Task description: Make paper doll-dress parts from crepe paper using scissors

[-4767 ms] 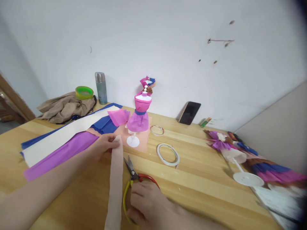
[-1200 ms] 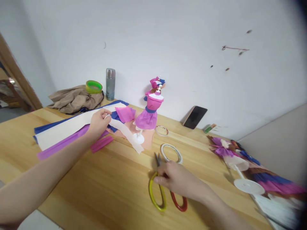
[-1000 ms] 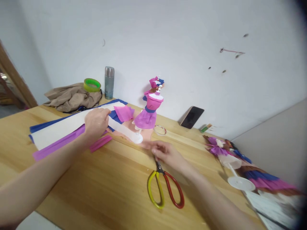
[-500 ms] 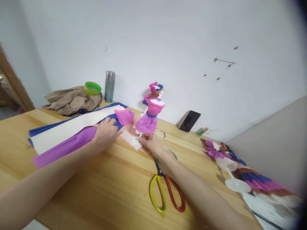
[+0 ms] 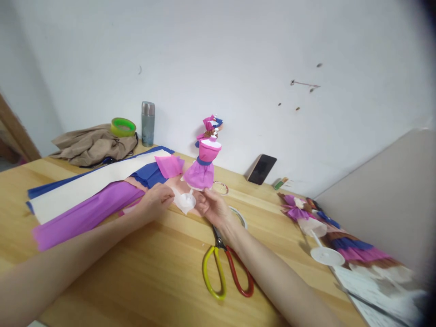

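Note:
A small dress form in a pink and purple crepe-paper dress with a blue waistband stands upright in the middle. Its white round base rests on a thin white sheet of paper. My left hand is closed in a pinch at the left edge of that sheet. Just right of the stand is my right hand, its thumb by the dress hem and its fingers loosely curled and apart. Below it lie scissors with one yellow and one red handle.
Blue, cream and purple crepe paper lies at left, with a pink piece on top. Behind are a brown cloth, green tape, a flask and a phone. More dressed forms lie at right.
My left hand has come off the crepe paper and turned into a pinch at the white sheet. My right hand has loosened from the stand's pole. The view has shifted slightly right.

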`<state>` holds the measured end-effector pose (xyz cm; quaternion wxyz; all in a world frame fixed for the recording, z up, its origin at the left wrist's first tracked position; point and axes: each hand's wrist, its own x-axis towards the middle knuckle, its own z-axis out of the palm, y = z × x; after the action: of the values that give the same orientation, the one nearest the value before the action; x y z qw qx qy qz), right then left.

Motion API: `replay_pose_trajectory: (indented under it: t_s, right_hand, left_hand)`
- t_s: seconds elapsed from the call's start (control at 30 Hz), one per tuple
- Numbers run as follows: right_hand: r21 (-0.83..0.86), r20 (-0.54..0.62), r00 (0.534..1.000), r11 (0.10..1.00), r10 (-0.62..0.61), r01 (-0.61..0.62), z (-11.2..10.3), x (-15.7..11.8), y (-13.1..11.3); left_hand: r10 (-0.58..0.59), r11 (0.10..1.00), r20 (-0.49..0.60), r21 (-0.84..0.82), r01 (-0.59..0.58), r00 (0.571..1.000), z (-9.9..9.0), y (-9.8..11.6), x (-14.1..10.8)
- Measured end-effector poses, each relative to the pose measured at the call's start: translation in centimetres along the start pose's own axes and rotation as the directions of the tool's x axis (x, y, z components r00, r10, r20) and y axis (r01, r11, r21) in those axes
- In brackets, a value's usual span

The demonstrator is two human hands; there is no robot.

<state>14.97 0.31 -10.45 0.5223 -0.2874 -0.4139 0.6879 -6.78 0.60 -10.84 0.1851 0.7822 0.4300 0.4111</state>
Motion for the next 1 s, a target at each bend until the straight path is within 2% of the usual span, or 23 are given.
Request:
replay_pose_trajectory:
  t_s: [0.27, 0.5, 0.7, 0.8, 0.9, 0.97, 1.0]
  right_hand:
    - [0.162, 0.006, 0.999, 0.986, 0.032, -0.032, -0.1, 0.1, 0.4]
    - [0.146, -0.020, 0.998, 0.987, 0.063, -0.059, -0.6, 0.2, 0.7]
    - [0.001, -0.031, 0.994, 0.995, 0.102, -0.102, -0.6, -0.2, 0.8]
    - [-0.095, -0.074, 0.993, 0.991, 0.088, -0.095, -0.6, -0.3, 1.0]
    - [-0.216, -0.129, 0.990, 0.973, 0.057, -0.084, -0.7, -0.1, 1.5]
    - [-0.319, -0.136, 0.989, 0.943, 0.051, -0.092, -0.7, 0.3, 1.9]
    - [-0.375, -0.131, 0.990, 0.922, 0.049, -0.095, -0.7, 0.6, 2.0]
  left_hand:
    - [-0.009, 0.995, -0.028, -0.101, 0.006, 1.000, 2.6, -1.4, -0.1]
    - [0.037, 0.998, 0.020, -0.057, -0.036, 0.999, 2.2, -1.0, 0.0]
    - [0.148, 0.988, 0.087, 0.038, -0.151, 0.985, 2.3, 0.6, -0.5]
    - [0.176, 0.976, 0.095, 0.111, -0.186, 0.980, 2.1, 0.8, -0.6]
    - [0.156, 0.966, 0.053, 0.199, -0.164, 0.986, 1.1, 0.4, -0.3]
    - [0.097, 0.923, 0.018, 0.371, -0.097, 0.995, 0.1, -0.1, 0.2]
    - [0.046, 0.869, 0.009, 0.492, -0.044, 0.999, -0.4, -0.5, 0.5]
